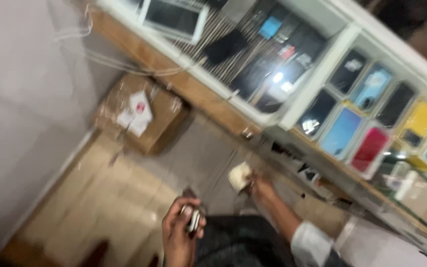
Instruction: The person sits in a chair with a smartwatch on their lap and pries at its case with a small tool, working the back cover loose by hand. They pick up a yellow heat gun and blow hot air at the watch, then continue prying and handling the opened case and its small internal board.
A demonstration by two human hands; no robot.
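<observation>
Left hand (180,233) curled around small silvery blurred object (192,219); right hand (259,187) pinching pale crumpled cloth (239,176).

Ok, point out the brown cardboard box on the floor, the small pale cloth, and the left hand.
Brown cardboard box (142,111): head view, its top face.
Small pale cloth (239,175): head view, its middle.
Left hand (180,232): head view, back of hand.

A cardboard box (142,112) is sitting on the floor (95,198) at ten o'clock from the left hand (181,232). The right hand (260,188) is lying at two o'clock from the left. A glass display counter (317,84) is running behind both, with phones (342,131) lying inside it.
</observation>
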